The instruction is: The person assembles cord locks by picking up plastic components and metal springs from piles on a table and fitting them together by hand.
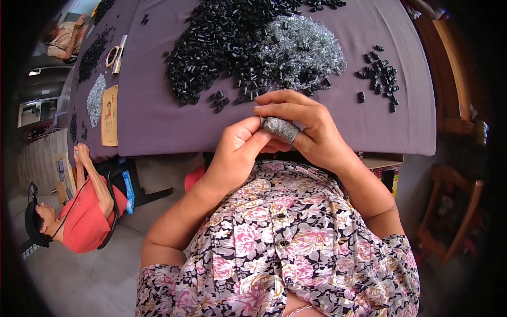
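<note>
My left hand (236, 153) and my right hand (314, 122) meet just past the table's near edge, fingertips pinched together. Around my right thumb sits a grey fabric-like wrap (281, 130). Whatever is between the fingers is hidden or too small to name. Beyond my hands lies a large heap of small black plastic parts (203, 63), short and tube-like. A pile of small silvery springs (309, 50) rests against the heap's right side. Several loose black parts (218, 100) lie a little left of my fingertips.
A separate cluster of black parts (383, 76) lies to the right on the purple-grey tablecloth (153, 105). At left are a tan booklet (109, 116), a roll of tape (112, 56) and more springs (95, 100). A person in red (92, 216) sits there; a wooden chair (449, 211) stands right.
</note>
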Demonstrator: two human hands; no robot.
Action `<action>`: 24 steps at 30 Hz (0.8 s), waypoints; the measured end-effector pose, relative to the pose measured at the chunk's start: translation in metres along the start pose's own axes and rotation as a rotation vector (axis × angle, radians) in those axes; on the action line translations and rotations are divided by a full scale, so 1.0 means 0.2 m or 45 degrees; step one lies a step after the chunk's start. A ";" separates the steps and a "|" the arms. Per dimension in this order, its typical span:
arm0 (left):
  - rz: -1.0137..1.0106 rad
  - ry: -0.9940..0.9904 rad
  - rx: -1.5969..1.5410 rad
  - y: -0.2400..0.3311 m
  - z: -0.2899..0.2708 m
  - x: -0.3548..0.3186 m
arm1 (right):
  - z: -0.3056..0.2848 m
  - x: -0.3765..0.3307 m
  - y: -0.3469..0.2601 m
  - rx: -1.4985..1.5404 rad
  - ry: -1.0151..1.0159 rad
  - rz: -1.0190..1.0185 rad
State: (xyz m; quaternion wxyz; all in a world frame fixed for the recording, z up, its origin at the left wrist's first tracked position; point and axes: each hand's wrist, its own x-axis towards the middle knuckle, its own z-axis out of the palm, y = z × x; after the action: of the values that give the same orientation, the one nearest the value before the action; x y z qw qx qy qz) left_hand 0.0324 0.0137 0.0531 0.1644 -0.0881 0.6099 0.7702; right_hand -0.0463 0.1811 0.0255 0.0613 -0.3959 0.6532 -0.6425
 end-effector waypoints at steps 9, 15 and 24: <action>-0.004 -0.005 0.040 -0.02 0.02 0.02 | -0.05 0.01 -0.09 -0.333 0.074 0.182; -0.036 -0.058 0.130 -0.03 0.00 0.00 | -0.12 0.01 -0.10 -0.131 -0.162 0.393; 0.033 -0.112 0.101 -0.02 0.00 -0.01 | -0.17 -0.01 -0.08 0.548 -0.107 0.656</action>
State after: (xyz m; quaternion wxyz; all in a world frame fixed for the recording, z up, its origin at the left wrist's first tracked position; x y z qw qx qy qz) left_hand 0.0355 0.0150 0.0506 0.1844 -0.0398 0.6332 0.7506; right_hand -0.0586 0.2113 0.0440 0.3308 -0.2222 0.5779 -0.7122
